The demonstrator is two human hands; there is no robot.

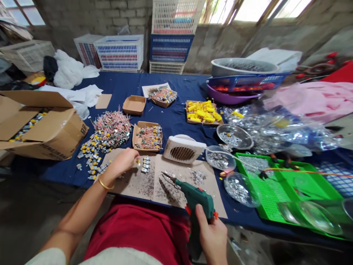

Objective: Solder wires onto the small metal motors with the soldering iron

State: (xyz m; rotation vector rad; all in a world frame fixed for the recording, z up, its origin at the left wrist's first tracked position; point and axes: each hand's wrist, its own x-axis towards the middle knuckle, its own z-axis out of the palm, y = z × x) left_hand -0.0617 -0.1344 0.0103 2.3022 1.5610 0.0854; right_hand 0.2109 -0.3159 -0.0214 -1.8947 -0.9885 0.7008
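While your right hand [211,233] clamps the green plastic soldering gun [200,198] by its handle, your left hand [124,161] bunches its fingers, grip too blurred to tell, just left of small silver-and-yellow motors [145,166] on brown cardboard [125,189]. Likely light and stiff, those motors suit pinching by their metal sides.

One green-and-black plastic soldering gun [198,195]; four small grey block-shaped components [145,165] in a row; four shallow brown cardboard trays [134,106]; one large brown cardboard box [59,138]; two round clear plastic bowls [255,195] of metal bits; one round steel bowl [245,138]; one purple plastic basin [234,98]. The heaped wired components [112,127] overlap too much to count.
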